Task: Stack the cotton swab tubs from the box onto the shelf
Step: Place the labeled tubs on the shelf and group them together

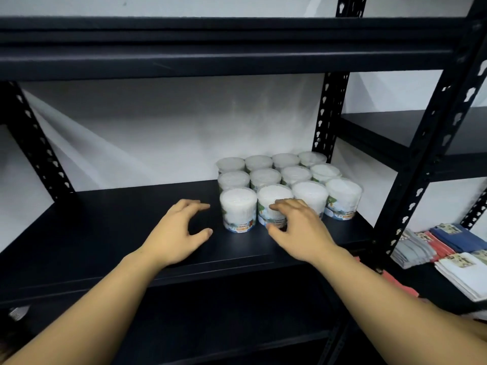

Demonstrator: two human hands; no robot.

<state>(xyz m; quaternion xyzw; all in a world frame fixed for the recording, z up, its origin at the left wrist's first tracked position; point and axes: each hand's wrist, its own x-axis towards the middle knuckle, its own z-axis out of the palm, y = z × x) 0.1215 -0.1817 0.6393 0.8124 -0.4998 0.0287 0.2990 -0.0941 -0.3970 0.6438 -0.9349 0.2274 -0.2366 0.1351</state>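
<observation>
Tubs of cotton swabs (287, 185), twelve of them, stand in a 3x4 block at the right end of the black shelf (131, 219), one layer only. L hand (175, 233) hovers just left of the front-left tub (238, 209), fingers curled wide, holding nothing. R hand (300, 227) has fingers spread, thumb and fingertips at the second front tub (274, 204) (touching or just off it, can't tell). Box isn't in view, so what's left is unclear; plenty of shelf room w/ no second tier yet.

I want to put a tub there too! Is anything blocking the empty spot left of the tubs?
Nothing visible does. The shelf left of the tubs is bare; only the open left hand hovers there. The right hand is at the front row.
</observation>
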